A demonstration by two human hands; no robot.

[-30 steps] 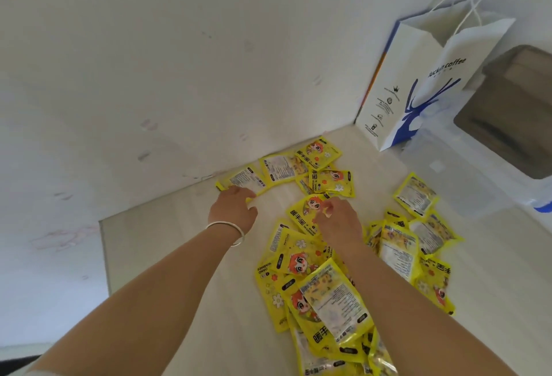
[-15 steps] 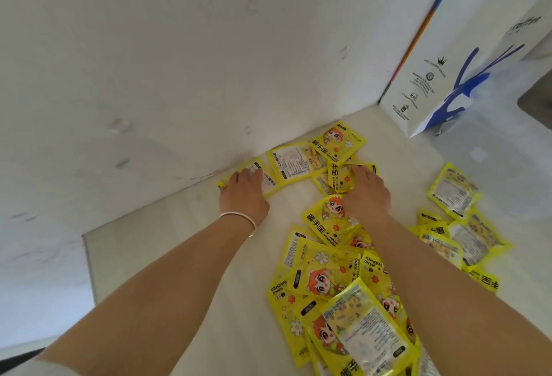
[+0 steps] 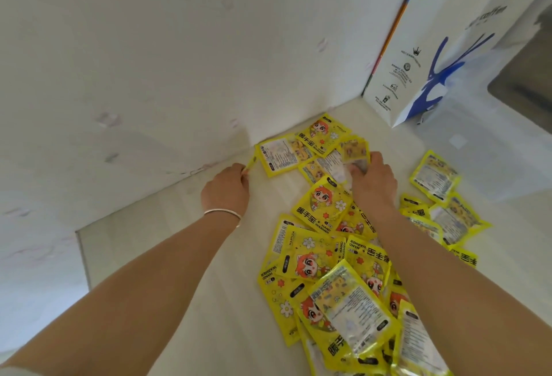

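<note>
Several yellow hand warmer packets lie on a pale table (image 3: 179, 256), piled from the near right (image 3: 343, 301) up to the wall. My left hand (image 3: 227, 188), a silver bangle on its wrist, pinches the edge of one thin yellow packet (image 3: 252, 162) that stands tilted up beside the wall. My right hand (image 3: 375, 181) reaches over the pile; its fingers and thumb curl round a blurred packet (image 3: 352, 151) in the far row. Next to it lie a back-side-up packet (image 3: 280, 154) and a face-up one (image 3: 322, 135).
A white paper bag with a blue deer logo (image 3: 433, 46) stands at the back right against the wall. A clear plastic bin (image 3: 493, 151) sits to the right, with more packets (image 3: 434, 175) in front of it. The table's left edge (image 3: 82, 256) is near.
My left hand has lifted the packet it was pressing flat, so it now stands on edge. My right hand has moved a little farther and taken hold of a packet in the far row.
</note>
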